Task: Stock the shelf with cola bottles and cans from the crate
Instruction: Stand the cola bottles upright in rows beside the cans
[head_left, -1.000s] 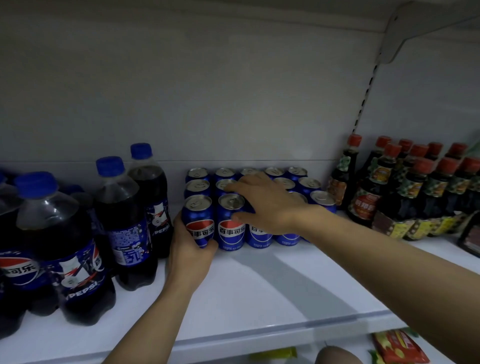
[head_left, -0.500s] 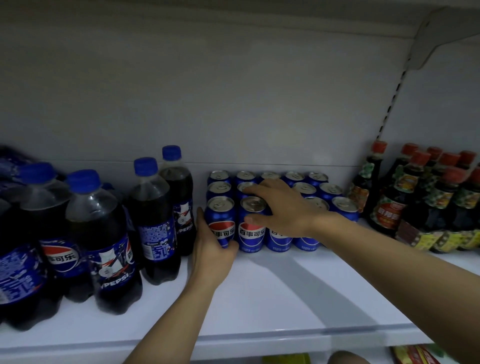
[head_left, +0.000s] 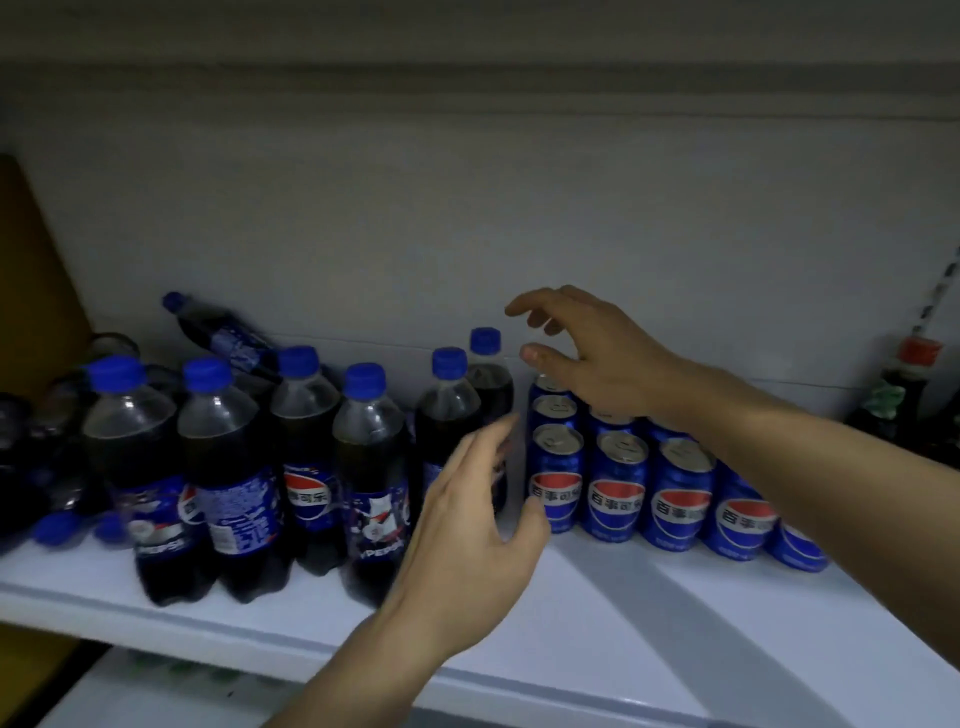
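Blue cola cans (head_left: 618, 491) stand in rows on the white shelf (head_left: 597, 623), right of centre. Several cola bottles with blue caps (head_left: 228, 483) stand to their left, and one bottle (head_left: 223, 330) lies on top at the back. My left hand (head_left: 467, 530) hovers open in front of the gap between bottles and cans, holding nothing; its thumb is near the leftmost front can. My right hand (head_left: 592, 353) is raised above the back cans, fingers spread and empty. The crate is not in view.
Dark sauce bottles with red caps (head_left: 904, 395) stand at the shelf's far right. A brown panel (head_left: 36, 291) borders the left side. The shelf's front right part is bare. Another shelf (head_left: 145, 691) shows below.
Both hands have come off the cans: the left let go of the front left can and drew back, the right lifted above the rows. The view swung left, showing more bottles.
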